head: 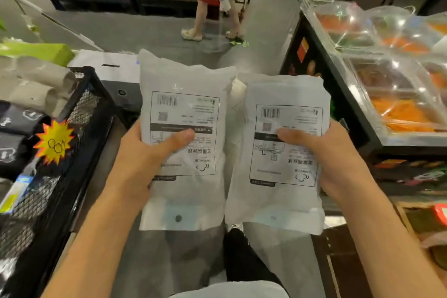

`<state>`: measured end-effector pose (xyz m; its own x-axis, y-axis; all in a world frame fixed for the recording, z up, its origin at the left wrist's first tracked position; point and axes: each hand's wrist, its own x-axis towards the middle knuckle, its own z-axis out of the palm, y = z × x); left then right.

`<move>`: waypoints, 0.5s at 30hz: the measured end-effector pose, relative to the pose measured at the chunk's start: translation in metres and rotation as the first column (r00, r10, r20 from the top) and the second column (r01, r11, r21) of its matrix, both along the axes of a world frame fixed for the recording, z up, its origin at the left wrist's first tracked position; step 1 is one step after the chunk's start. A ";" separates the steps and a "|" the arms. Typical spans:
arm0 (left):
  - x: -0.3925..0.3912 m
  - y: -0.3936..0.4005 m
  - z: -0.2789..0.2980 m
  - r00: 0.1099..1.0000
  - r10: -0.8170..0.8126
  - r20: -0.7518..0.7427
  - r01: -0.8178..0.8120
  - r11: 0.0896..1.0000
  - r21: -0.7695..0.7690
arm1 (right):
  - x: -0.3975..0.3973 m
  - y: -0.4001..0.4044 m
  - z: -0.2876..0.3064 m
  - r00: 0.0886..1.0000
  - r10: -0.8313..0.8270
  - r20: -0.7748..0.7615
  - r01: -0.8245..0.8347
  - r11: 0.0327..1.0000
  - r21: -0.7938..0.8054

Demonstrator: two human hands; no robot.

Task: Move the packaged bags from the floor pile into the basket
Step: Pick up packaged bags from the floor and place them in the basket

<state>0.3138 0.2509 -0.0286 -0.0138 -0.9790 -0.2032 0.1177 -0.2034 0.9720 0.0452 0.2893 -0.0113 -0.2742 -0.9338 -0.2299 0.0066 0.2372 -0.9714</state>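
In the middle of the frame 2 white packaged bags are held up side by side, one in each hand, with their printed labels facing the camera and upside down. The left hand (145,152) grasps the left bag (183,138) by its outer edge, thumb pressed across the label and fingers hidden behind; the right hand (321,155) grasps the right bag (283,152) the same way from the other side. Gripping each bag at mid-height along one edge keeps it flat and upright, probably so both can be carried at once without folding. The bags sit just beside each other, their inner edges nearly touching, and both are off the floor (157,31), which shows grey behind and below them. The black mesh basket (92,113) stands at the left of the frame, close to the left hand, already holding grey and dark folded goods and carrying a yellow star-shaped price tag (54,141) on its side. The floor pile itself is not in sight, likely hidden behind the raised bags. At the right of the frame a counter (377,138) holds clear-lidded food trays, and a person (212,0) stands in the upper middle. The bags look light and soft, so a swing left should bring them over the rim.
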 end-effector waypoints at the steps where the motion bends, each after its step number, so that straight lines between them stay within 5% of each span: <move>1: -0.009 -0.021 -0.001 1.000 0.025 0.001 -0.025 1.000 -0.002 | -0.009 -0.024 -0.002 1.000 0.005 0.011 -0.004 1.000 -0.005; 15: -0.066 -0.248 -0.011 0.928 0.370 0.042 -0.372 0.927 0.057 | -0.065 -0.334 -0.002 0.948 0.317 0.021 -0.317 0.948 0.021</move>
